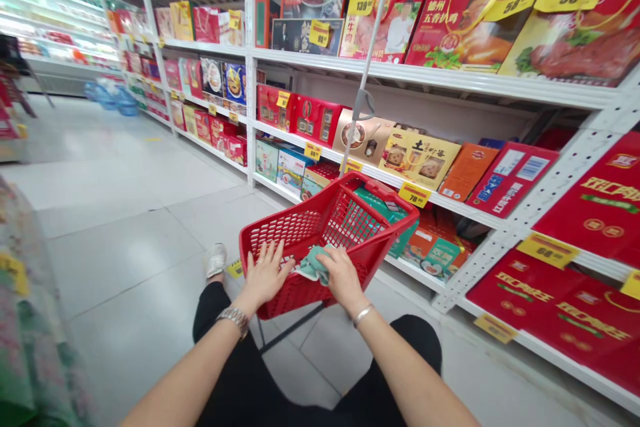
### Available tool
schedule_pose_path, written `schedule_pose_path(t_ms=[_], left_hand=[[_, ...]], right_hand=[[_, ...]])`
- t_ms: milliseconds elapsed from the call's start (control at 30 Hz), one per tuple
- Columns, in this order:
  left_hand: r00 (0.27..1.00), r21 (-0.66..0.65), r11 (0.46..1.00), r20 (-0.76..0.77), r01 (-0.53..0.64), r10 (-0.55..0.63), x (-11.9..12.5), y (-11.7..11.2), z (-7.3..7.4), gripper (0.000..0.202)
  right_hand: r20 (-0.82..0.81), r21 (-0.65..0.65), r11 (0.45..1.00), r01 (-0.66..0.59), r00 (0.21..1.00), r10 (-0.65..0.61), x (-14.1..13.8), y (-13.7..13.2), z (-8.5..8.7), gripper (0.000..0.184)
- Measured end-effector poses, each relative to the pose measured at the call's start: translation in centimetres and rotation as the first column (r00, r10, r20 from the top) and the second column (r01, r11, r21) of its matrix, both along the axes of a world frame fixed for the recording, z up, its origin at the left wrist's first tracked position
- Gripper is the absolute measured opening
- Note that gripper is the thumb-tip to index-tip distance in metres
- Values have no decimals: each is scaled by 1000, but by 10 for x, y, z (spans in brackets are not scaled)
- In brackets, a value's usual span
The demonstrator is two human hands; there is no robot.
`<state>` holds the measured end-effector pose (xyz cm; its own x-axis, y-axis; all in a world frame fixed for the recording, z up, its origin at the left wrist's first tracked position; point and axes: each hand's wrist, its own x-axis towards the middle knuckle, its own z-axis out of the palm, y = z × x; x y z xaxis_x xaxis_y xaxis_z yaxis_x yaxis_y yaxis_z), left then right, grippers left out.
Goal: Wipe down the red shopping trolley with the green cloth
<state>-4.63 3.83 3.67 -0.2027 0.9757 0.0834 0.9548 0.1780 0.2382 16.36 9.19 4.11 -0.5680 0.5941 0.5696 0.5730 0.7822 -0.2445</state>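
Observation:
Right in front of my knees stands a red plastic shopping cart [280, 230] with perforated basket walls. My left hand [265, 273] lies on its near side with the fingers stretched out and spread, holding nothing. In my right hand [341, 273] a light green cloth [315, 263] is bunched, pressed against the near rim of the basket. The fingers are wrapped over the cloth. Part of the basket's near wall is hidden behind both hands.
A white metal shelf unit [505, 85] with boxed goods and yellow price tags runs along the right. A grey pole [373, 47] rises behind the cart. Tiled floor [135, 213] stretches left towards a lit cooler [55, 20]. A blurred floral display [30, 320] edges the lower left.

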Motion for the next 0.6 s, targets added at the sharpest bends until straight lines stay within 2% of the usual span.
schedule_pose_path(t_ms=[133,267,367,467,533,600], left_hand=[[997,-23,996,-2,82,-82,-21,9,1,68],[992,-48,991,-3,128,-128,-31,16,0,67],[989,-60,988,-1,145,-146,-34,18,0,66],[986,-55,984,17,167,-166,-33,18,1,67],[984,-61,983,29,176,-174,-31,17,2,68],[983,-69,981,32,181,-179,-30,16,3,69]], right_hand=[[30,68,997,41,999,-43,32,9,6,44],[20,179,962,206,977,-213,97,29,22,49],[26,222,912,346,933,-360,157,47,46,50],[12,238,823,515,846,-533,205,62,70,49],[39,243,792,561,810,-585,220,67,80,49],[94,247,801,546,809,-581,219,67,83,47]])
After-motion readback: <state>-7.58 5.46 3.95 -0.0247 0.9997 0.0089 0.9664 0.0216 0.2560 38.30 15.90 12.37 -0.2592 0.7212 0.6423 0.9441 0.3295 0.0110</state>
